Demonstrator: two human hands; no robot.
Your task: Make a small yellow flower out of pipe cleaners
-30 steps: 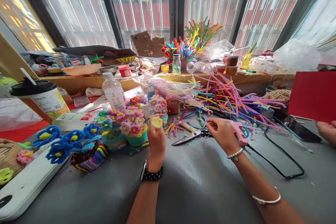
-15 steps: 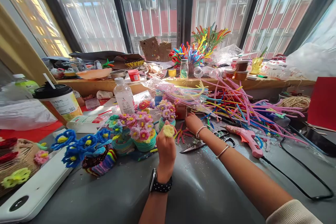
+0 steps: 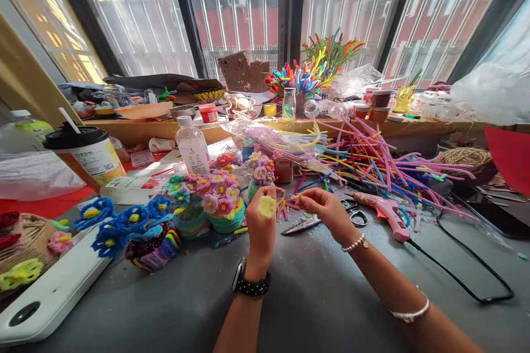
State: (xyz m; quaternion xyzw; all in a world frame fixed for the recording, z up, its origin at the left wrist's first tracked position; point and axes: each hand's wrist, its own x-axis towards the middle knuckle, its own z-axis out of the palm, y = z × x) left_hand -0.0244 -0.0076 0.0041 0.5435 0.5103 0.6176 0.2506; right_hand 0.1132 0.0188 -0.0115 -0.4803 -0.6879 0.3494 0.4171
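Note:
My left hand (image 3: 261,226) is closed round a pale yellow fuzzy flower (image 3: 267,207), its bloom facing me. To its right, my right hand (image 3: 329,212) pinches a tiny yellowish piece (image 3: 298,196) between thumb and fingertips, too small to name for sure. Short pink pipe cleaner offcuts (image 3: 285,207) lie between the hands. Below the right fingers are black-handled scissors (image 3: 304,224), blades pointing left. Just behind the left hand stands a small pot of pink pipe cleaner flowers (image 3: 260,168), partly hidden by it.
Left are more pink flowers (image 3: 221,190), blue flowers (image 3: 134,223), a bottle (image 3: 192,146), a drink cup (image 3: 89,157) and a white device (image 3: 53,289). A pink glue gun (image 3: 383,212) with its cord lies right, before a heap of pipe cleaners (image 3: 372,157).
My right hand has drawn back from the small box behind the offcuts toward me and now pinches a tiny piece. The left hand still holds the yellow flower. The view has shifted slightly.

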